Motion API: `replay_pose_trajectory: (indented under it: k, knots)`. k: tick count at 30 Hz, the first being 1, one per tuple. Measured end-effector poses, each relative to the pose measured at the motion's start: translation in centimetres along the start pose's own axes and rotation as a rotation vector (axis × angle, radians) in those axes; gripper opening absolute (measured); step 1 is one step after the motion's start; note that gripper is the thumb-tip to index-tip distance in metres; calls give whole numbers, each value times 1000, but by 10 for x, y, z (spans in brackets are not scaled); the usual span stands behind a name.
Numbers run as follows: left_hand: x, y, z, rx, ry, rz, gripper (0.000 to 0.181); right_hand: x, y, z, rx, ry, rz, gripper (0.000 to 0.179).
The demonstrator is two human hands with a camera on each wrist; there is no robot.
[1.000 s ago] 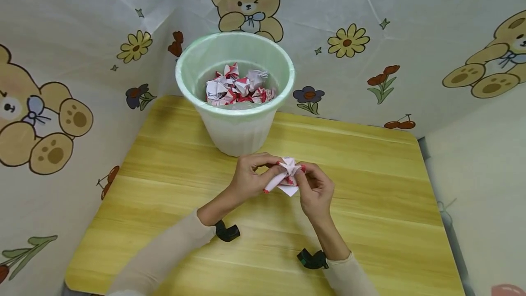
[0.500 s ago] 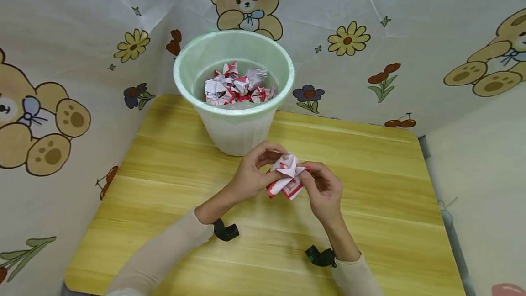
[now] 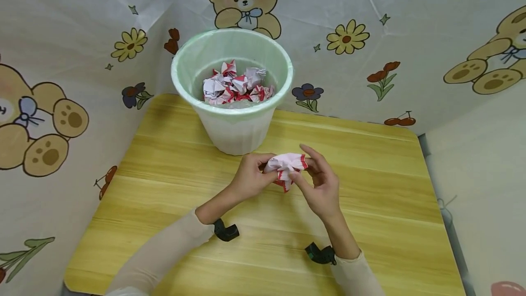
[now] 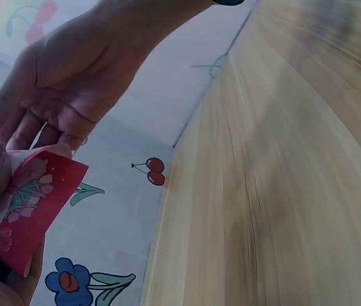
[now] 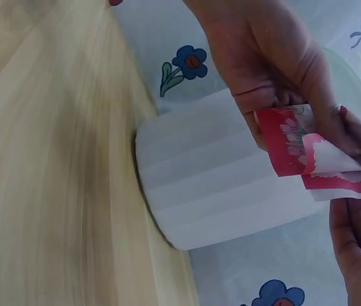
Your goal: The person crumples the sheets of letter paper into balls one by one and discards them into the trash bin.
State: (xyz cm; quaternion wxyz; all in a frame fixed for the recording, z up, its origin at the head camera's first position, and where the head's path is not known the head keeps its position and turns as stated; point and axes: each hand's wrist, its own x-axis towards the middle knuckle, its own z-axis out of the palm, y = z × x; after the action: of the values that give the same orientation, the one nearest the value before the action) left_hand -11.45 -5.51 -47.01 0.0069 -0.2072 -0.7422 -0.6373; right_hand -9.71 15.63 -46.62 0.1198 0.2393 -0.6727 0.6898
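A crumpled sheet of paper (image 3: 286, 162), white on one side and red with a flower print on the other, is held above the table between both hands. My left hand (image 3: 251, 176) pinches its left part, the thumb in front. My right hand (image 3: 322, 191) holds the right part with its thumb against the front and some fingers behind, while its index finger points up and away. In the left wrist view a red printed flap of the paper (image 4: 40, 204) hangs out below the right hand. Fingers behind the paper are partly hidden.
A pale green and white bucket (image 3: 234, 129) stands behind the hands at the table's back edge. Several crumpled red and white paper balls (image 3: 238, 83) lie in it. The yellow wood-grain table (image 3: 370, 195) is bordered by a curtain with bears and flowers (image 3: 411, 35).
The paper has been turned and squeezed into a more compact shape, its red print now mostly hidden from the head. My right index finger has lifted off it. The bucket has stayed put.
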Motion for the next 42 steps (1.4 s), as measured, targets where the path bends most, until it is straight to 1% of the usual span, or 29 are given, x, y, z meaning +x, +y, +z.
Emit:
replay_pose_trajectory:
  k: [1, 3, 6, 10, 13, 15, 19, 22, 25, 28, 30, 32, 35, 38, 40, 42]
  knots:
    - [-1, -1, 0, 14, -1, 1, 29, 1, -1, 0, -24, -10, 19, 54]
    - [-2, -1, 0, 36, -5, -11, 29, 2, -3, -1, -77, -28, 47, 50]
    - [-5, -2, 1, 55, -8, -46, 28, 3, -6, 0, -173, -42, 49, 40]
    - [-6, -3, 3, 84, -6, -70, 19, 4, -3, 2, -322, -26, -26, 25]
    - [-6, -4, 5, 99, -12, -70, 14, 3, 0, 2, -411, -6, -80, 18]
    - [-6, -4, 5, 111, -17, -68, 14, 3, 2, 1, -434, 1, -98, 15]
    - [-5, -3, 5, 119, -20, -55, 17, 4, 1, -3, -439, 14, -108, 14]
    - [-3, -1, 2, 87, -11, -35, 17, 5, 1, -8, -436, 35, -106, 16]
    - [-3, 2, -3, 44, 4, 1, 19, 6, -1, -13, -429, 49, -104, 20]
    - [-3, 4, -10, -26, -11, 27, 18, 6, -4, -17, -415, 53, -110, 22]
    - [-3, 5, -13, -121, -44, 21, 18, 6, -6, -19, -396, 54, -112, 21]
    - [-2, 6, -16, -240, -89, -8, 19, 6, -9, -20, -364, 55, -115, 21]
    - [0, 6, -17, -428, -154, -78, 21, 7, -14, -21, -311, 57, -123, 22]
    - [0, 5, -16, -578, -200, -143, 20, 7, -18, -20, -245, 64, -140, 23]
    - [0, 4, -14, -651, -216, -162, 20, 8, -19, -20, -206, 69, -151, 20]
    - [-1, 5, -11, -694, -220, -161, 21, 8, -20, -19, -153, 72, -155, 17]
